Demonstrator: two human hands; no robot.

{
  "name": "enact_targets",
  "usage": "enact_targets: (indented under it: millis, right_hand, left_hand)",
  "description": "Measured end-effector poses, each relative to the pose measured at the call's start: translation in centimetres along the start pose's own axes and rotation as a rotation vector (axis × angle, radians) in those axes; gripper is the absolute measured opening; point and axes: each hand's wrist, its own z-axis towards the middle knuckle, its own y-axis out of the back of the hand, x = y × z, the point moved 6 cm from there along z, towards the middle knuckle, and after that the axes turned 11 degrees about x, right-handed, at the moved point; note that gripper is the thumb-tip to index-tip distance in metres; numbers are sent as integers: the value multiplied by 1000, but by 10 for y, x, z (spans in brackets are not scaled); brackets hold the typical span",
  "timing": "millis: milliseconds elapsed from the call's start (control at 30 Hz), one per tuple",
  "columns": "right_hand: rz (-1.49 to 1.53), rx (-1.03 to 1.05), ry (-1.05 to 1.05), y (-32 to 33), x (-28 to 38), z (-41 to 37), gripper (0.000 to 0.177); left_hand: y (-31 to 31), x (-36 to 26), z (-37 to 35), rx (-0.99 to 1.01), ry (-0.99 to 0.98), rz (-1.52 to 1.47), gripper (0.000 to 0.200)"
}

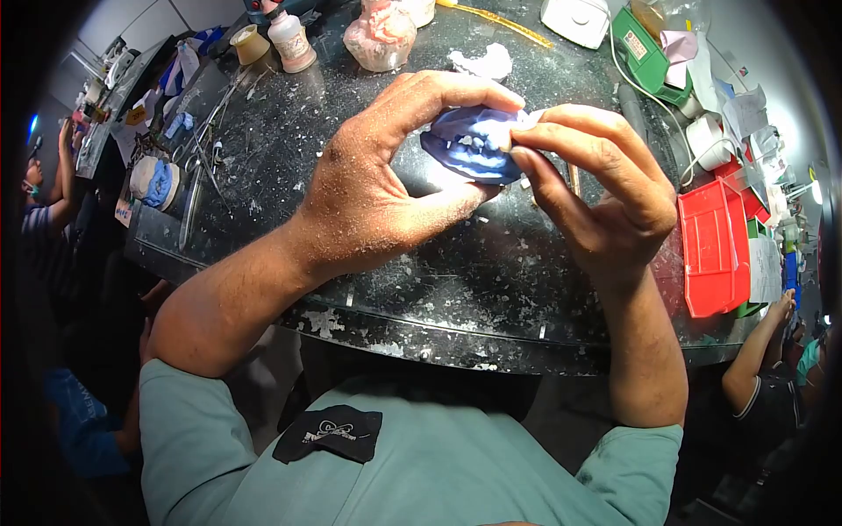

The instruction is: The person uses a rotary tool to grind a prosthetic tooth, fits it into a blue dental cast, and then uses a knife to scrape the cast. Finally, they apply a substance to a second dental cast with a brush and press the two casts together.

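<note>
A blue dental model (478, 158) with a row of whitish teeth along its front is held up over the dark bench. My left hand (373, 171) curls around it, fingers over the top and thumb beneath. At the model's right end, my right hand (605, 167) pinches with thumb and fingertips against it. Whether a small piece sits between those right fingertips is hidden. Behind the hands lies a white plaster piece (484, 63). On the left of the bench, a plaster model with blue material (156, 182) rests near metal hand tools (203, 153).
White crumbs litter the black bench (421, 289). Pinkish plaster (380, 39), a spray-type bottle (290, 42) and a beige cup (250, 44) stand at the back. To the right are a red tray (715, 250), a green box (651, 54) and a cable. Other people sit on both sides.
</note>
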Motion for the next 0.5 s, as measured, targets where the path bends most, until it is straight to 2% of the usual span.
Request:
enact_targets:
  millis: [500]
  right_hand:
    - [-77, -11, 41, -2, 1, -4, 26]
  left_hand:
    - [0, -1, -1, -34, -16, 37, 57]
